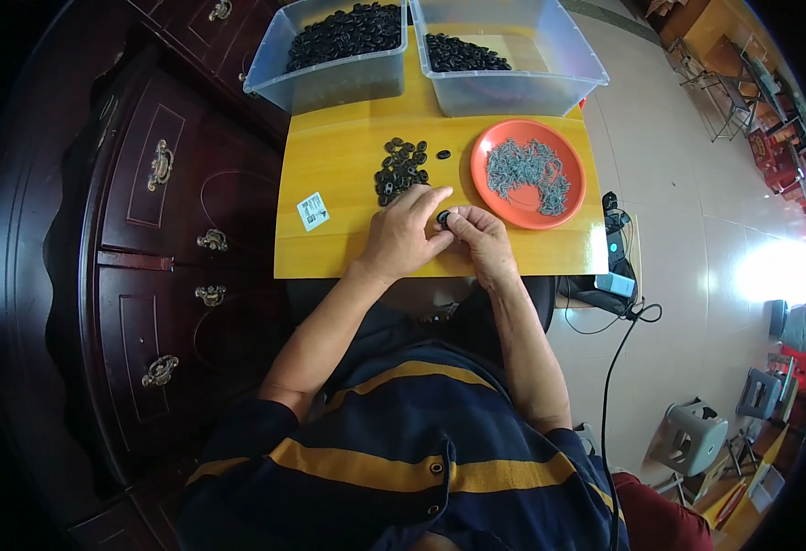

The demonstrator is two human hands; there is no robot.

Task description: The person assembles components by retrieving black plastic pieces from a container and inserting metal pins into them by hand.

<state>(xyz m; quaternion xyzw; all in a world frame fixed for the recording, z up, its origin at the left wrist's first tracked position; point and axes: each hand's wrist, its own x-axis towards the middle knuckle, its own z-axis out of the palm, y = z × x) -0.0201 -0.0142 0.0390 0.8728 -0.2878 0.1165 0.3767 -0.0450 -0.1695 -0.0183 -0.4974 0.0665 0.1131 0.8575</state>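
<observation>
My right hand [484, 241] pinches a small black oval plastic piece [442, 218] between thumb and fingertips, just above the near part of the yellow table [339, 151]. Close beside it, my left hand [398, 236] has its thumb and index finger spread apart around the piece; its other fingers are partly hidden. A loose pile of similar black oval pieces [401, 167] lies just beyond my left hand. One single black piece [443, 155] sits apart, to the right of that pile. To the right, an orange-red plate [483, 186] holds many small grey metal-looking bits [520, 167], too small to name.
Two clear plastic bins stand at the table's far edge: the left bin [348, 87] and the right bin [522, 94], both holding black pieces. A white printed card [313, 211] lies at left. Dark wooden drawers [160, 220] flank the table; a black cable [612, 386] hangs at right.
</observation>
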